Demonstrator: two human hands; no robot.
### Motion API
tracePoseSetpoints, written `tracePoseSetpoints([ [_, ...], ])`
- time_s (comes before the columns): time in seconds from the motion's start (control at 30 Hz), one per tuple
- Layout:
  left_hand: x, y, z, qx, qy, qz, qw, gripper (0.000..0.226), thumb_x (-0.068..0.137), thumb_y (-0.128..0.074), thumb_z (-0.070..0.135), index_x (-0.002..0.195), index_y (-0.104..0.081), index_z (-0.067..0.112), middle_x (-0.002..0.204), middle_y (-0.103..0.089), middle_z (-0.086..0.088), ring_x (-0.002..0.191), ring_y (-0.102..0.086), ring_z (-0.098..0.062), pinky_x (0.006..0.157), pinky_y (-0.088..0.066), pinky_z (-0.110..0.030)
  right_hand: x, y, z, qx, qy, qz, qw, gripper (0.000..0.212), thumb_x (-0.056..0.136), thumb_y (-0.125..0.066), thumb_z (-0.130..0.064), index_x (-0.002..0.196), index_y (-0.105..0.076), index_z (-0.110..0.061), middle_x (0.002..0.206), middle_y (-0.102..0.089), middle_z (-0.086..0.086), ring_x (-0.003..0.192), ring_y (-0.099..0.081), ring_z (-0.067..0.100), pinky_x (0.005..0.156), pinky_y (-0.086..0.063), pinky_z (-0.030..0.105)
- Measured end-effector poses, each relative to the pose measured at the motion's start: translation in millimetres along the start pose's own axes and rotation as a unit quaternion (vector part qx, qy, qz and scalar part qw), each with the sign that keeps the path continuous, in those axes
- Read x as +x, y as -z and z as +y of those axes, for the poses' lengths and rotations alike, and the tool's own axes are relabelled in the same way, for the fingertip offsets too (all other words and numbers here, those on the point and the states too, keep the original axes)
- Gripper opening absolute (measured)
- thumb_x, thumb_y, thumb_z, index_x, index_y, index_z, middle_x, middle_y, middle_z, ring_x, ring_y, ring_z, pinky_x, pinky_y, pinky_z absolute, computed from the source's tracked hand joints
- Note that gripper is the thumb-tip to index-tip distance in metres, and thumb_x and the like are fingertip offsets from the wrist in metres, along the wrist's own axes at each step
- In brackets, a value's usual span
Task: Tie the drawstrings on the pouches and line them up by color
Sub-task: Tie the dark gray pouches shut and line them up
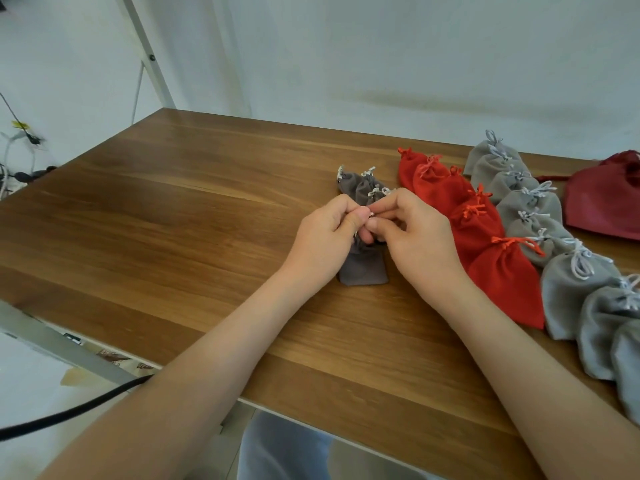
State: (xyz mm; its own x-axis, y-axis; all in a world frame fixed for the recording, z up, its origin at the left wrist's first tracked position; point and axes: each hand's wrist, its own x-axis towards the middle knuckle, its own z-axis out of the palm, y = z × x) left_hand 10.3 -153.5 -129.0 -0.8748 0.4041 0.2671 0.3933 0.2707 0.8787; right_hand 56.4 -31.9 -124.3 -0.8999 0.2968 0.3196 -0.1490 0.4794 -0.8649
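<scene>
A dark grey pouch (363, 266) lies on the wooden table (173, 220) under my hands. My left hand (322, 237) and my right hand (412, 233) both pinch its white drawstring at the pouch's gathered top, fingertips almost touching. Just behind them lie tied dark grey pouches (362, 185) in a short line. To the right runs a row of several tied red pouches (485, 244), overlapping one another. Further right is a row of several tied light grey pouches (568, 282) with white strings.
A dark red pouch (609, 202) lies at the far right edge of the table. A white metal frame (149, 53) rises at the back left. A black cable (69, 410) hangs below the table's front edge. Wall behind the table.
</scene>
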Motion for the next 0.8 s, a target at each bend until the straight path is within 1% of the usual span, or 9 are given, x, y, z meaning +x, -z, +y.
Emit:
tracePoseSetpoints([
  [0.13, 0.0, -1.1, -0.5, -0.017, 0.012, 0.013, 1.000, 0.023, 0.099, -0.047, 0.019, 0.082, -0.060, 0.009, 0.063, -0.061, 0.011, 0.059, -0.050, 0.005, 0.065, -0.039, -0.015, -0.3, -0.3, -0.7, -0.001, 0.004, 0.028, 1.000, 0.009, 0.087, -0.058, -0.001, 0.087, -0.064, -0.007, 0.075, -0.067, 0.001, 0.069, -0.062, 0.009, 0.071, -0.053, 0.028],
  [0.27, -1.9, -1.6, 1.8, -0.004, -0.003, -0.003, 1.000, 0.021, 0.099, -0.046, 0.017, 0.081, -0.057, 0.015, 0.063, -0.061, 0.010, 0.059, -0.051, 0.006, 0.063, -0.039, -0.012, 1.1, -0.6, 0.4, -0.028, 0.002, 0.023, 0.999, 0.007, 0.088, -0.060, -0.007, 0.089, -0.064, -0.013, 0.081, -0.067, -0.003, 0.072, -0.062, 0.008, 0.072, -0.051, 0.029],
  [0.4, -2.0, -1.4, 2.0, -0.005, -0.004, -0.006, 1.000, 0.022, 0.099, -0.046, 0.015, 0.079, -0.055, 0.019, 0.064, -0.061, 0.011, 0.059, -0.051, 0.006, 0.063, -0.039, -0.010, 1.2, 0.2, 0.9, -0.070, 0.025, 0.022, 0.997, 0.005, 0.089, -0.061, -0.013, 0.088, -0.062, -0.018, 0.079, -0.064, -0.009, 0.075, -0.060, 0.005, 0.073, -0.048, 0.027],
  [0.43, -1.7, -1.3, 1.7, -0.009, 0.001, -0.005, 1.000, 0.022, 0.099, -0.046, 0.016, 0.080, -0.056, 0.018, 0.062, -0.061, 0.012, 0.059, -0.050, 0.006, 0.062, -0.039, -0.010, 0.8, 0.1, 0.8, -0.085, 0.036, 0.017, 0.996, 0.005, 0.089, -0.060, -0.014, 0.088, -0.061, -0.018, 0.077, -0.063, -0.008, 0.075, -0.059, 0.006, 0.072, -0.048, 0.029],
  [0.53, 0.0, -0.8, 0.9, -0.009, 0.016, 0.001, 1.000, 0.021, 0.099, -0.047, 0.019, 0.080, -0.057, 0.017, 0.054, -0.057, 0.023, 0.056, -0.048, 0.006, 0.059, -0.037, -0.012, -0.7, -0.8, 1.4, -0.130, 0.065, -0.008, 0.989, 0.002, 0.090, -0.057, -0.015, 0.090, -0.058, -0.014, 0.071, -0.064, -0.001, 0.070, -0.060, 0.014, 0.069, -0.049, 0.040],
  [0.6, 1.0, -0.8, -1.1, -0.010, 0.025, -0.002, 1.000, 0.023, 0.098, -0.047, 0.020, 0.078, -0.056, 0.019, 0.052, -0.055, 0.024, 0.056, -0.047, 0.005, 0.062, -0.039, -0.017, -1.3, -1.4, 1.7, -0.149, 0.072, -0.018, 0.986, 0.005, 0.091, -0.056, -0.016, 0.090, -0.057, -0.011, 0.071, -0.063, 0.003, 0.066, -0.058, 0.015, 0.067, -0.048, 0.043],
  [0.67, 1.6, -0.8, -3.1, -0.022, 0.032, -0.008, 0.999, 0.025, 0.098, -0.049, 0.021, 0.074, -0.056, 0.023, 0.055, -0.057, 0.021, 0.057, -0.046, 0.003, 0.067, -0.041, -0.026, -1.1, -0.3, 1.7, -0.148, 0.069, -0.024, 0.986, 0.006, 0.092, -0.054, -0.017, 0.091, -0.055, -0.011, 0.071, -0.063, 0.002, 0.064, -0.056, 0.011, 0.065, -0.047, 0.041],
  [0.7, 2.1, -0.7, -3.6, -0.031, 0.033, -0.015, 0.999, 0.026, 0.098, -0.049, 0.022, 0.073, -0.057, 0.024, 0.057, -0.059, 0.018, 0.058, -0.047, 0.000, 0.069, -0.042, -0.029, -0.9, 0.7, 1.7, -0.146, 0.066, -0.024, 0.987, 0.005, 0.092, -0.053, -0.017, 0.091, -0.054, -0.012, 0.070, -0.063, 0.000, 0.062, -0.056, 0.008, 0.063, -0.046, 0.036],
  [0.8, 2.4, 0.9, -2.2, -0.061, 0.027, -0.038, 0.997, 0.026, 0.098, -0.048, 0.021, 0.075, -0.059, 0.022, 0.063, -0.062, 0.012, 0.062, -0.049, -0.004, 0.070, -0.042, -0.030, -1.7, 2.2, -0.1, -0.120, 0.058, -0.013, 0.991, 0.003, 0.094, -0.051, -0.014, 0.091, -0.051, -0.013, 0.066, -0.058, -0.009, 0.059, -0.053, -0.004, 0.055, -0.038, 0.015],
])
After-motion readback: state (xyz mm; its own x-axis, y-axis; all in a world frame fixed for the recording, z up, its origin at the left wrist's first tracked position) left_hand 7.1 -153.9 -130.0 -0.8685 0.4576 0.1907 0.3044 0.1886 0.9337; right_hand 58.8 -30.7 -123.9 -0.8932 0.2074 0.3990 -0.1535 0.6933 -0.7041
